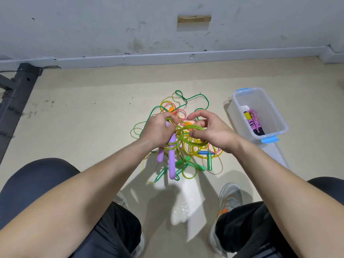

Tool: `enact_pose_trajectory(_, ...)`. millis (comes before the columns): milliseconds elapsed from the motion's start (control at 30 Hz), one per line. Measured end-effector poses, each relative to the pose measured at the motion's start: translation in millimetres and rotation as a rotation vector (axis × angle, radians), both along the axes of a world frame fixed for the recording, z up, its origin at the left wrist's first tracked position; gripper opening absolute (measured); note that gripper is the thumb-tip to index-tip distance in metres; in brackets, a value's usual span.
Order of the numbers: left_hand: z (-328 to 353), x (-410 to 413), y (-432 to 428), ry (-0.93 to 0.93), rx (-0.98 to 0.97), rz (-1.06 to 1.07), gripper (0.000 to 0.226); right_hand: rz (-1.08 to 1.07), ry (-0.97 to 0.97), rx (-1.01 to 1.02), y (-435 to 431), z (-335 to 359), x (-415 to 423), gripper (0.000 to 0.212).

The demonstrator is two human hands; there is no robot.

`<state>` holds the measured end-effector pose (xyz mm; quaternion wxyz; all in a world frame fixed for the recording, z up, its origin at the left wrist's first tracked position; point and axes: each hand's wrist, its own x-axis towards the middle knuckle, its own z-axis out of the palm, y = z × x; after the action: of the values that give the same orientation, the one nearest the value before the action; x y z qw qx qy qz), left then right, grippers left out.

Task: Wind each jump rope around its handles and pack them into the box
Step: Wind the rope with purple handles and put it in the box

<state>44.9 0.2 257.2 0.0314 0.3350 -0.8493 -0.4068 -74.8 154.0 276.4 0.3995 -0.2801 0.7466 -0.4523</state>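
While gripping in the left hand (158, 130), at 9 o'clock, both purple handles (172, 161), keep them parallel; feed the green rope (188, 128), pinched by the right hand (214, 133), in snug turns. Afterwards pack into the box (249, 98) at 2 o'clock.

wall (93, 25): scuffed grey | metal frame (16, 94): dark, far left | plastic bag (181, 211): on floor (83, 118) between shoes (229, 198)

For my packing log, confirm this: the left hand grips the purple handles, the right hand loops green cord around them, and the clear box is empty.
Wrong on the box: it is not empty. The head view shows one wound rope with pink cord lying in it. The rest stands: the left hand grips the purple handles and the right hand loops green cord around them.
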Motion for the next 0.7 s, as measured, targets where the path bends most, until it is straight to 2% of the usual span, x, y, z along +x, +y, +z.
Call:
enact_pose_trajectory(67, -3, 1, -2, -0.027, -0.062, -0.024, 0.016, 0.063, 0.062, 0.057, 1, 2, -2, 0.035)
enact_pose_trajectory(167, -3, 0, -6, -0.005, -0.039, -0.013, 0.016, 0.11, 0.029, 0.012, 1, 9, -7, 0.02)
enact_pose_trajectory(233, 0, -2, -8, 0.014, -0.029, -0.007, 0.017, 0.044, -0.106, -0.096, 2, 12, -6, 0.017)
enact_pose_trajectory(300, -1, -1, -10, 0.01, -0.031, 0.0, 0.017, -0.023, -0.324, -0.176, 2, 13, -3, 0.018)
enact_pose_trajectory(367, -4, 0, -14, -0.004, -0.039, 0.01, 0.017, -0.025, -0.42, -0.156, 4, 13, -3, 0.025)
enact_pose_trajectory(400, -5, 1, -17, -0.008, -0.043, 0.023, 0.017, -0.011, -0.385, -0.088, 5, 13, -5, 0.028)
enact_pose_trajectory(433, -6, 1, -20, -0.017, -0.057, 0.035, 0.016, 0.023, -0.267, 0.028, 6, 12, -9, 0.03)
enact_pose_trajectory(500, -7, 2, -26, -0.054, -0.121, 0.049, 0.016, 0.179, 0.183, 0.36, 7, 11, -13, 0.029)
enact_pose_trajectory(533, -8, 3, -27, -0.067, -0.149, 0.06, 0.017, 0.269, 0.375, 0.474, 7, 9, -13, 0.026)
enact_pose_trajectory(567, -9, 4, -29, -0.077, -0.165, 0.075, 0.018, 0.328, 0.477, 0.511, 6, 6, -11, 0.031)
enact_pose_trajectory(633, -11, 6, -32, -0.087, -0.201, 0.099, 0.018, 0.387, 0.408, 0.403, 6, 3, -4, 0.04)
enact_pose_trajectory(700, -11, 6, -38, -0.09, -0.202, 0.139, 0.019, 0.337, 0.129, 0.174, 8, 6, -4, 0.034)
